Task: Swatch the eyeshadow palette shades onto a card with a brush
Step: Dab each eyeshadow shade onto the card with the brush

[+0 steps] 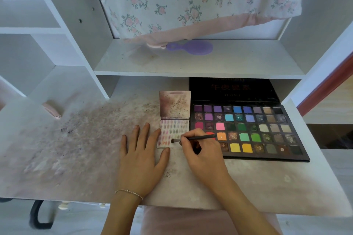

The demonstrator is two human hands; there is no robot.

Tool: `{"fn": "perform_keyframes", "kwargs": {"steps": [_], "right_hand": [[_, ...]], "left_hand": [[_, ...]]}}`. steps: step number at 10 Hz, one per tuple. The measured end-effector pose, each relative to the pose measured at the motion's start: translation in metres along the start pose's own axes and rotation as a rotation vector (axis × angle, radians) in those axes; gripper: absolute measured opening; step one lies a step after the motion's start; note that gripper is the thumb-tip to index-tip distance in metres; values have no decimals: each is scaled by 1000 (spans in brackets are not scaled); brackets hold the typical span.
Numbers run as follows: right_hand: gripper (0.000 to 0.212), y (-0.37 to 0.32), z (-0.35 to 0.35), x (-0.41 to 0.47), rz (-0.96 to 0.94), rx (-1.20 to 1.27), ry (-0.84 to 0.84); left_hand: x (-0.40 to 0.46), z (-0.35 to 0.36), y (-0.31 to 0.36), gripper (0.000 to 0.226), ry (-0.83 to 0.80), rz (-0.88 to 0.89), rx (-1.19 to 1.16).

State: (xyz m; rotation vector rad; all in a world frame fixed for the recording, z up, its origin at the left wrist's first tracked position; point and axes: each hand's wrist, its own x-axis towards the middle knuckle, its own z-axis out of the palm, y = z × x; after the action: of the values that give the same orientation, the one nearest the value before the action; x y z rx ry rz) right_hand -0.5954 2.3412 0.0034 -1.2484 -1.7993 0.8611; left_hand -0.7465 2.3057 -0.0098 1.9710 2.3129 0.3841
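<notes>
Both forearms were bare, with no sleeves in view. The left hand (140, 155) wore a thin bracelet (129, 192) at the wrist, a fine chain set with small pale beads. The right hand (205, 153) wore no jewellery.

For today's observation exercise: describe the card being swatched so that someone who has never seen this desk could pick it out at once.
Start at the big dark eyeshadow palette on the white desk. Just off its left edge lies a small pale swatch card, between the flat left hand and the right hand holding the brush. Unlike the palette's bright square pans, it bears rows of faint oval smudges.
</notes>
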Motion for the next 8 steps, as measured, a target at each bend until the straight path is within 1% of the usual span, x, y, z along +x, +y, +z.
{"fn": "perform_keyframes", "kwargs": {"steps": [3,8], "right_hand": [[6,-2,-1,1,-9,-48,-21],[5,-2,-1,1,-38,-45,-31]], "left_hand": [[0,-1,0,78,-15,-10,35],[0,-1,0,78,-21,-10,30]]}}
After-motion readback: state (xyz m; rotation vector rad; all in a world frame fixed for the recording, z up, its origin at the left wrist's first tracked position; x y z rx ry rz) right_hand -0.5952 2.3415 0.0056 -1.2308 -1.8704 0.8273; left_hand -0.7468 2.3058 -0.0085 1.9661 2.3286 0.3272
